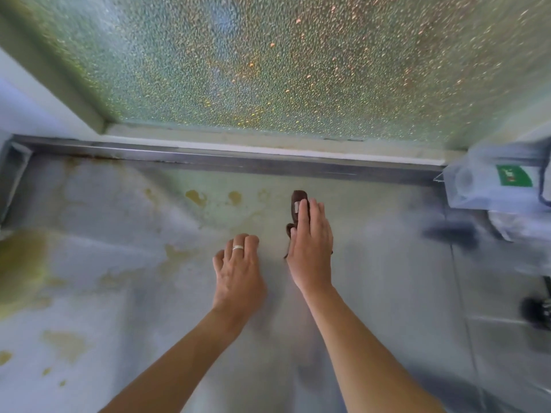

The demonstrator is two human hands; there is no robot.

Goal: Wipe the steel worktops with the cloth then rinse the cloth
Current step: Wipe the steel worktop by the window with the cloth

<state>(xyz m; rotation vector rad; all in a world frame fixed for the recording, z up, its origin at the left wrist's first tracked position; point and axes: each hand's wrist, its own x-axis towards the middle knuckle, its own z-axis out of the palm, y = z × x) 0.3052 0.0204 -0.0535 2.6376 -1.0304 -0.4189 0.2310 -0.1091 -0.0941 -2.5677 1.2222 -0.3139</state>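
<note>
**Wiping in progress, many stains are left**

My right hand [311,248] lies flat on the brown cloth [298,204] with straight fingers. It is not a closed grip; I only press the cloth down on the steel bench [387,278]. The cloth shows past my fingertips on the far side and a little at the left edge of my palm. It lies in the middle of the bench, near the raised steel edge [238,160] at the far side.

My left hand [238,269] is just beside the right one, on its left. Its fingers are curled under and hold nothing; I cannot tell if they rest on the steel. A ring [238,247] is on one finger.

I judge the wiping is only partly done. To the right of the cloth the steel looks grey without marks, though the picture is blurred there. To the left, yellow-brown stains [196,198] lie far and near, with one big patch [21,263] at the left border. These are still to wipe. No tap or sink is visible, so the rinsing is not yet started.

On the far right stands a clear plastic container [492,186] with a green label. Behind the bench is patterned glass [268,64].
</note>
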